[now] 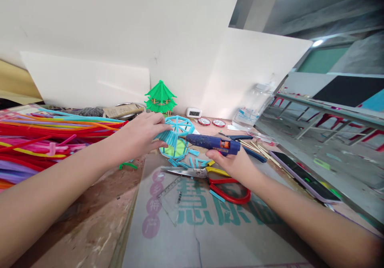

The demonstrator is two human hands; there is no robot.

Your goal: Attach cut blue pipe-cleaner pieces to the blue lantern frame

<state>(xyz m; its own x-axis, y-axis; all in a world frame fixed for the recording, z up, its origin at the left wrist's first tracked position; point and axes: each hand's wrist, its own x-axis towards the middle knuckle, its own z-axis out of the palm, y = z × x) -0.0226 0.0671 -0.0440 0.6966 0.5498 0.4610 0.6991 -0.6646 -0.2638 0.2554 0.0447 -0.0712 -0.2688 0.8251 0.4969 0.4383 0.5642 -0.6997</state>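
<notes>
The grey board (168,249) reads "特产", with "乡" probably just above.

"Where does this view look from?"
"The wearer's head, near and above the glue gun (204,141), facing forward and down over it."
"And its span?"
"The white wall (186,52) beyond the gun, plus a distant table (330,111) to its right."
</notes>
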